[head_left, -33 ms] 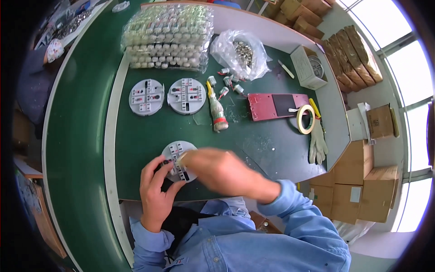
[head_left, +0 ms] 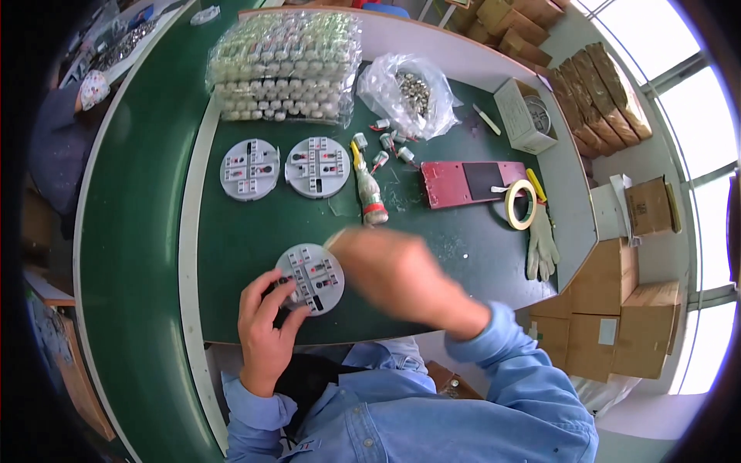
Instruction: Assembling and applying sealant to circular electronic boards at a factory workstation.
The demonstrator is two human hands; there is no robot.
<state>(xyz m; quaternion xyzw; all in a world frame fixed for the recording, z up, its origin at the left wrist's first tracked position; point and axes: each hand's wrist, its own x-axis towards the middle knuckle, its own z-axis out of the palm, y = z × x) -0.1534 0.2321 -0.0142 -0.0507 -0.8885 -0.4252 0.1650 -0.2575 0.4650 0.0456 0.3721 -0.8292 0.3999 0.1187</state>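
A round grey disc (head_left: 330, 272) with small slots and dark and red parts lies near the table's front edge. My left hand (head_left: 266, 316) curls round its left rim, thumb and fingers pressed on it. A small pale piece shows by those fingertips, too unclear to name. Up and right of the disc, my right hand (head_left: 397, 270) is blurred by motion. Its fingers look closed, with a thin pale tip jutting toward the disc that I cannot make out. Two similar discs, one at the left (head_left: 250, 170) and one beside it (head_left: 317, 167), lie farther back.
Behind the right hand lies a wrapped bottle (head_left: 372, 197) with a yellow nozzle, near several small motors (head_left: 406, 155). A bagged stack of motors (head_left: 285, 77) and a bag of metal parts (head_left: 417, 96) stand at the back. Rightward are a red plate (head_left: 446, 185), tape roll (head_left: 511, 207) and glove (head_left: 543, 251).
My right hand has lifted away from over the disc, up and to the right, baring more of its face. The disc has shifted slightly right; my left hand stays at its rim.
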